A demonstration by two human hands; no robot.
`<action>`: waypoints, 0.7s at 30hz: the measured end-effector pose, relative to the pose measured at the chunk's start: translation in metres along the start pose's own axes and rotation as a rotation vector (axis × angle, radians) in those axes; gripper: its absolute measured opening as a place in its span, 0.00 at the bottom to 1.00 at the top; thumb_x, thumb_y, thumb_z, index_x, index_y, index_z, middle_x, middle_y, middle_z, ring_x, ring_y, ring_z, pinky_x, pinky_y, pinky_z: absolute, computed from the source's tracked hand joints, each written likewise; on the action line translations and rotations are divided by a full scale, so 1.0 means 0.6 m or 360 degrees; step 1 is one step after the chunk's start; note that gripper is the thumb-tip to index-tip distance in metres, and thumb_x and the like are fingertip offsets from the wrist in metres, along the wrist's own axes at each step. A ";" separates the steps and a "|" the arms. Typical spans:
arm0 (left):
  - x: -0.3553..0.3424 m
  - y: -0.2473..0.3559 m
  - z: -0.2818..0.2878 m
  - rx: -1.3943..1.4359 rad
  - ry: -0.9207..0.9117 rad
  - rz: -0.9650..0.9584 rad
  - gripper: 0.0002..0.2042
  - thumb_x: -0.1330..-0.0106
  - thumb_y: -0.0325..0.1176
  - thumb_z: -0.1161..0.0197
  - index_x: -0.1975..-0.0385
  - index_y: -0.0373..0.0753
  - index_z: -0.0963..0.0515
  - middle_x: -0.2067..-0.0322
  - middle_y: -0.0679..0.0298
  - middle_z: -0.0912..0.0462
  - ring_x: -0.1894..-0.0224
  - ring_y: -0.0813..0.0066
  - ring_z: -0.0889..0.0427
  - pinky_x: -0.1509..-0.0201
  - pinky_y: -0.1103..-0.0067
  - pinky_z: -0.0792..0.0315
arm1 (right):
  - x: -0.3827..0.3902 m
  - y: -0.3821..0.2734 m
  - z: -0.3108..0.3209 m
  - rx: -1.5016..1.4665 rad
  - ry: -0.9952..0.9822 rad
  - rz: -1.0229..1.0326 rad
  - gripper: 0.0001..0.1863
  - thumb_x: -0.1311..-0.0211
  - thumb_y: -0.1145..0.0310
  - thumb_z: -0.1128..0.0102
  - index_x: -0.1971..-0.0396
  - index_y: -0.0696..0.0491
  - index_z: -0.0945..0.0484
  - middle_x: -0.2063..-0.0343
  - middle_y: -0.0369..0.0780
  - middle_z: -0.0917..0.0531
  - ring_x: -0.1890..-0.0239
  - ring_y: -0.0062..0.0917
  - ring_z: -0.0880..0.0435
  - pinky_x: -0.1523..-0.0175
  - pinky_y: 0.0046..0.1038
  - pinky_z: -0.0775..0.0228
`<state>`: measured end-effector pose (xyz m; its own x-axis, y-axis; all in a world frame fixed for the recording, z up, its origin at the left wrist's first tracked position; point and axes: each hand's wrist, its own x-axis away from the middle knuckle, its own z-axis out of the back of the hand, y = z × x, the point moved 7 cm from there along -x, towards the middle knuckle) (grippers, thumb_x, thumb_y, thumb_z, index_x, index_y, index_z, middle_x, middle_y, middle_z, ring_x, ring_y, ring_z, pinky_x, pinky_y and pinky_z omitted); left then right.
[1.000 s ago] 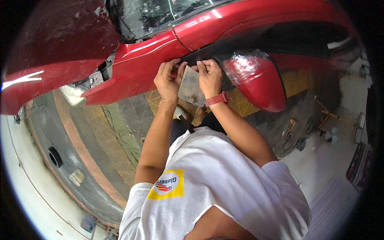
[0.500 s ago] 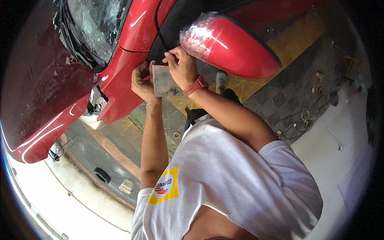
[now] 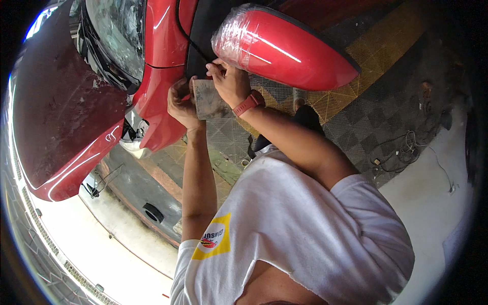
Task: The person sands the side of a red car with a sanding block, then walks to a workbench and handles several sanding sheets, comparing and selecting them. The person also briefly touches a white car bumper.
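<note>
Yellow and grey grid floor tiles [image 3: 376,46] lie under a red car [image 3: 162,66] whose side mirror [image 3: 279,48] is wrapped in clear film. Just beneath the mirror, both hands hold a worn grey flat pad [image 3: 209,100] against the car: the left hand [image 3: 180,104] curls round its left edge, the right hand [image 3: 229,81] pinches its top corner.

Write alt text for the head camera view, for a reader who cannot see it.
Seen from above, a person's left hand and right hand hold a grey flat pad against the red car body, just below the plastic-wrapped red side mirror. The right wrist wears a red band; yellow and grey floor tiles lie beyond.
</note>
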<state>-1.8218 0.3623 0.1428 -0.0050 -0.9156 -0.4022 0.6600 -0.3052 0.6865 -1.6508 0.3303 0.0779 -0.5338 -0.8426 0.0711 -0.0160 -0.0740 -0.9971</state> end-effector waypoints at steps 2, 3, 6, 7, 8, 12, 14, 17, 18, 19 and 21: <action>-0.002 0.008 0.002 -0.0099 -0.0023 -0.0007 0.10 0.37 0.32 0.18 0.63 0.38 0.14 0.73 0.63 0.11 0.71 0.75 0.12 0.63 0.78 0.19 | 0.001 0.002 -0.001 -0.0019 -0.0001 -0.0026 0.11 0.25 0.65 0.33 0.61 0.58 0.17 0.72 0.41 0.09 0.69 0.27 0.08 0.61 0.30 0.19; -0.002 0.007 0.003 -0.0125 -0.0017 -0.0013 0.10 0.37 0.32 0.18 0.63 0.38 0.14 0.72 0.64 0.10 0.71 0.75 0.11 0.63 0.78 0.19 | 0.002 0.005 -0.003 -0.0056 0.0022 -0.0008 0.11 0.25 0.64 0.33 0.61 0.57 0.17 0.72 0.40 0.09 0.70 0.27 0.08 0.61 0.30 0.20; -0.002 0.001 0.001 -0.0139 0.0006 -0.0037 0.10 0.37 0.32 0.18 0.63 0.38 0.14 0.72 0.64 0.10 0.71 0.75 0.11 0.64 0.78 0.19 | 0.004 0.005 -0.001 0.0067 0.0062 0.0083 0.11 0.25 0.63 0.34 0.61 0.57 0.17 0.72 0.39 0.09 0.70 0.27 0.08 0.62 0.30 0.20; -0.003 0.001 0.001 -0.0104 0.0015 -0.0052 0.10 0.36 0.32 0.19 0.63 0.38 0.14 0.72 0.64 0.10 0.71 0.76 0.11 0.64 0.77 0.19 | 0.004 0.003 0.000 0.0146 0.0070 0.0119 0.11 0.25 0.62 0.34 0.61 0.56 0.17 0.72 0.39 0.09 0.70 0.27 0.08 0.62 0.30 0.20; -0.002 0.001 0.002 -0.0070 0.0025 -0.0065 0.10 0.36 0.32 0.19 0.63 0.38 0.14 0.72 0.64 0.10 0.71 0.76 0.10 0.64 0.77 0.18 | 0.005 0.006 -0.001 0.0140 0.0081 0.0130 0.11 0.25 0.63 0.33 0.61 0.56 0.17 0.72 0.40 0.09 0.70 0.27 0.08 0.62 0.30 0.20; -0.002 -0.013 -0.001 -0.0016 0.0028 -0.0065 0.10 0.36 0.32 0.19 0.64 0.38 0.14 0.71 0.64 0.09 0.71 0.76 0.10 0.64 0.77 0.18 | 0.005 0.017 -0.009 0.0133 0.0119 0.0173 0.11 0.25 0.63 0.33 0.61 0.56 0.17 0.72 0.41 0.09 0.68 0.27 0.07 0.62 0.30 0.19; -0.002 -0.019 -0.006 0.0086 0.0038 -0.0034 0.10 0.36 0.32 0.19 0.64 0.38 0.14 0.71 0.64 0.09 0.71 0.76 0.11 0.64 0.77 0.19 | 0.003 0.020 -0.012 0.0121 0.0107 0.0149 0.11 0.25 0.63 0.32 0.60 0.56 0.16 0.72 0.41 0.09 0.68 0.27 0.07 0.62 0.31 0.19; 0.001 -0.014 -0.008 0.0012 0.0024 -0.0060 0.10 0.36 0.32 0.19 0.65 0.38 0.15 0.71 0.64 0.10 0.71 0.76 0.11 0.64 0.78 0.19 | -0.002 0.016 -0.008 0.0073 0.0061 0.0052 0.12 0.25 0.62 0.32 0.60 0.56 0.16 0.72 0.41 0.09 0.68 0.27 0.06 0.62 0.31 0.18; 0.001 -0.017 -0.007 0.0074 0.0035 -0.0016 0.09 0.36 0.32 0.19 0.65 0.38 0.15 0.71 0.64 0.10 0.71 0.76 0.11 0.65 0.78 0.19 | -0.002 0.013 -0.006 0.0054 0.0055 0.0021 0.12 0.25 0.62 0.32 0.60 0.56 0.16 0.72 0.41 0.09 0.68 0.27 0.06 0.62 0.31 0.18; -0.001 -0.021 -0.007 0.0137 0.0045 0.0028 0.09 0.36 0.32 0.19 0.65 0.38 0.15 0.71 0.64 0.10 0.71 0.76 0.11 0.65 0.78 0.19 | -0.001 0.009 -0.005 0.0036 0.0049 -0.0010 0.12 0.25 0.62 0.32 0.60 0.56 0.16 0.72 0.41 0.09 0.67 0.27 0.06 0.61 0.31 0.17; 0.002 -0.037 -0.008 0.0268 0.0062 0.0114 0.09 0.35 0.32 0.19 0.65 0.38 0.15 0.71 0.65 0.10 0.71 0.76 0.11 0.65 0.78 0.19 | 0.000 0.009 -0.005 -0.0014 0.0017 -0.0073 0.12 0.25 0.61 0.32 0.60 0.56 0.16 0.71 0.41 0.08 0.68 0.27 0.06 0.61 0.30 0.17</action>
<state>-1.8327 0.3693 0.1244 0.0690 -0.9267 -0.3695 0.5222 -0.2820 0.8048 -1.6538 0.3315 0.0722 -0.5411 -0.8328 0.1166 -0.0479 -0.1080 -0.9930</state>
